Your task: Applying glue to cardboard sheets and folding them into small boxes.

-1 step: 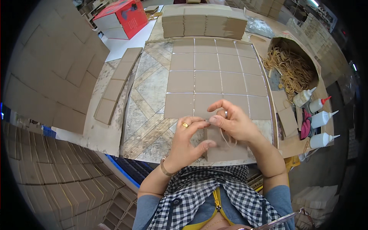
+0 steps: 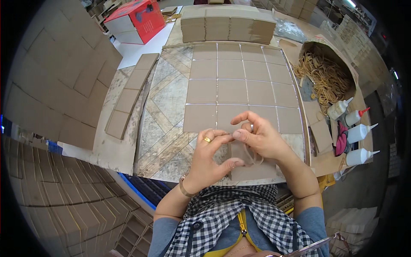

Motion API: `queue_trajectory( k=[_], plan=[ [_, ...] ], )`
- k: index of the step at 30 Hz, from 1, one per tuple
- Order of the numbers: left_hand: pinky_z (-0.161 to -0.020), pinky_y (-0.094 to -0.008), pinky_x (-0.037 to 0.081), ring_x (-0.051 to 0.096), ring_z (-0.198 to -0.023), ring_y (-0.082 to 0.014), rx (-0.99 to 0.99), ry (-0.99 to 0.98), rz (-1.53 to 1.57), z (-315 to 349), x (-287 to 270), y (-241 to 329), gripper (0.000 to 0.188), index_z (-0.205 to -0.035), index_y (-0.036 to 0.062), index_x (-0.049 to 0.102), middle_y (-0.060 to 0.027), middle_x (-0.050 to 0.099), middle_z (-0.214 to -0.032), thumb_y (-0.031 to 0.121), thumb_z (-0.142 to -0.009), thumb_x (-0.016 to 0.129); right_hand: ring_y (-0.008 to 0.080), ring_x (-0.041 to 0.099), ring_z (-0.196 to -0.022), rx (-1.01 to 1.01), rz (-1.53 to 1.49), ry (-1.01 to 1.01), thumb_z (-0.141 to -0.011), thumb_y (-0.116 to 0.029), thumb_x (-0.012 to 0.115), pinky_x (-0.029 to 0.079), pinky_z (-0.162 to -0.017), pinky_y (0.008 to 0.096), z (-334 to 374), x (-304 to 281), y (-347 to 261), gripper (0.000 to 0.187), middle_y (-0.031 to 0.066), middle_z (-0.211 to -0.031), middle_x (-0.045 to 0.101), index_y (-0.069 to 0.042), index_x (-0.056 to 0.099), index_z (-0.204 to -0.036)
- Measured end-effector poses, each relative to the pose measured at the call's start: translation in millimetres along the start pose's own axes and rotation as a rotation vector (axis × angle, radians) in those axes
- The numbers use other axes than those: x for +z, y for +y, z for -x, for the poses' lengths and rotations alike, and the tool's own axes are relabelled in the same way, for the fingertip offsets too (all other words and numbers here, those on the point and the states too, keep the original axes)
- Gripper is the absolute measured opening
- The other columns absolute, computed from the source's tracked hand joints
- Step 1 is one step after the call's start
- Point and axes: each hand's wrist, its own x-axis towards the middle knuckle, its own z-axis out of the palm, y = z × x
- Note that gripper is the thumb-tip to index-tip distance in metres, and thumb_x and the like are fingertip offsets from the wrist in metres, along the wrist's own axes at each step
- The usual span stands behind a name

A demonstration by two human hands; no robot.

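Just in front of me at the table's near edge stands a brown cardboard piece (image 2: 253, 171), partly hidden by my hands. My left hand (image 2: 210, 154), with a ring and a bracelet, curls at its left side, thumb and fingers pinching in. A tan rubber band (image 2: 258, 159) hangs in a loop from my right hand (image 2: 263, 136), whose thumb and fingers are closed together. The right thumb meets the left fingertips over the cardboard. Beyond, flat cardboard panels (image 2: 231, 90) lie in a grid with whitish lines between them.
A stack of cardboard (image 2: 227, 30) stands at the far edge. On the right are a bag of rubber bands (image 2: 329, 79) and several squeeze bottles (image 2: 358, 133). Cardboard strips (image 2: 128, 98) lie on the left, with a red box (image 2: 145, 21) behind. Cardboard stacks (image 2: 55, 81) rise at far left.
The left thumb has shifted slightly right against the cardboard piece. The rubber band loop has shifted a little and looks wider toward the left.
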Motion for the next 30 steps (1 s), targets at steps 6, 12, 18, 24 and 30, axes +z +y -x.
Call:
queue_trajectory(
  k=[6, 12, 18, 24, 30],
  plan=[
    [-0.075, -0.0320, 0.044, 0.053, -0.083, -0.0227, -0.158, -0.052, 0.206, 2.6, 5.0, -5.2, 0.019, -0.084, 0.0014, 0.061, -0.0072, 0.060, -0.079, 0.011, -0.071, 0.072, 0.0032, 0.043, -0.053, -0.220, 0.066, -0.108, -0.078, -0.007, 0.071, 0.035, -0.045, 0.0197, 11.6, 14.4, -10.8, 0.047, -0.0031, -0.067, 0.047, -0.002, 0.048, -0.119],
    [-0.064, -0.0334, 0.044, 0.054, -0.071, -0.0231, -0.242, 0.250, 0.218, 4.0, -1.8, 7.1, 0.013, -0.079, 0.0021, 0.059, -0.0075, 0.055, -0.069, 0.002, -0.068, 0.067, 0.0119, 0.047, -0.049, -0.555, 0.589, 0.221, -0.074, 0.002, 0.062, 0.039, -0.046, 0.0260, 20.0, 5.3, -5.0, 0.041, 0.0023, -0.060, 0.047, -0.006, 0.054, -0.114],
    [-0.057, -0.0296, 0.043, 0.053, -0.062, -0.0215, 0.055, 0.452, -0.445, -16.8, -17.9, -19.2, 0.013, -0.080, 0.0023, 0.059, -0.0079, 0.054, -0.067, -0.002, -0.068, 0.061, 0.0089, 0.046, -0.049, -0.378, 0.655, 0.571, -0.072, 0.003, 0.060, 0.038, -0.045, 0.0247, 43.1, -46.9, 9.1, 0.031, 0.0000, -0.057, 0.046, -0.004, 0.054, -0.101],
    [-0.052, -0.0254, 0.043, 0.054, -0.057, -0.0107, -0.347, -0.118, 0.083, -19.4, -7.2, -45.9, 0.008, -0.079, -0.0011, 0.061, -0.0049, 0.059, -0.067, -0.002, -0.073, 0.057, 0.0055, 0.047, -0.048, 0.021, 0.231, 0.448, -0.068, 0.002, 0.062, 0.039, -0.042, 0.0212, 51.3, -94.1, 29.1, 0.025, -0.0005, -0.057, 0.049, -0.002, 0.047, -0.088],
    [-0.053, -0.0233, 0.047, 0.059, -0.061, -0.0103, -0.780, -0.312, 0.601, -10.4, 12.9, -77.0, 0.007, -0.081, 0.0003, 0.061, -0.0035, 0.063, -0.073, 0.003, -0.081, 0.054, 0.0089, 0.052, -0.046, 0.158, 0.045, 0.350, -0.072, 0.001, 0.060, 0.044, -0.040, 0.0224, 37.2, -98.8, 55.3, 0.024, 0.0004, -0.058, 0.052, -0.004, 0.046, -0.091]
  ],
)
